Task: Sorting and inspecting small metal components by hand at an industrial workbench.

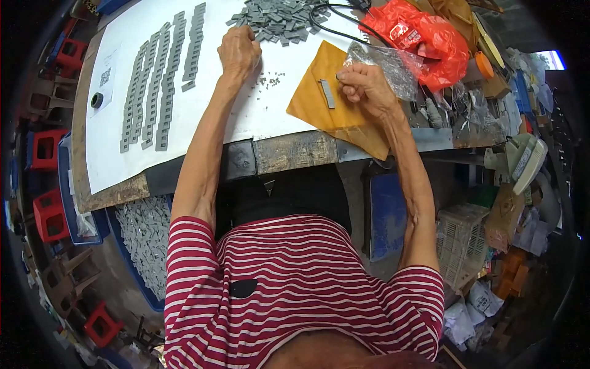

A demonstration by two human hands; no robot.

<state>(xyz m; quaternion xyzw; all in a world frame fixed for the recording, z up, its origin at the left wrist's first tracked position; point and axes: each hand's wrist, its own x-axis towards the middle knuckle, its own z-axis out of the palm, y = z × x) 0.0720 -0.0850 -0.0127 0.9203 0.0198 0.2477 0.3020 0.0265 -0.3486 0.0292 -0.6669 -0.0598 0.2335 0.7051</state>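
My left hand (239,51) is closed beside a heap of small grey rectangular pieces (284,18) on the white sheet (236,117). Its fingertips are turned away, so whatever they grip is hidden. Over a mustard-yellow cloth (313,67), my right hand (369,87) has its thumb and fingers pinched together. Anything in that pinch is too small to make out. A grey flat strip (327,94) lies on the cloth, just left of the right fingertips. Tiny dark bits (268,81) are scattered on the sheet between my hands.
Long rows of grey pieces (166,92) with dark square marks lie at left, near a black ring (96,100). Clear plastic (390,67), a red bag (424,40) and a black cable (344,13) crowd the right. A blue bin of grey pieces (142,243) stands below.
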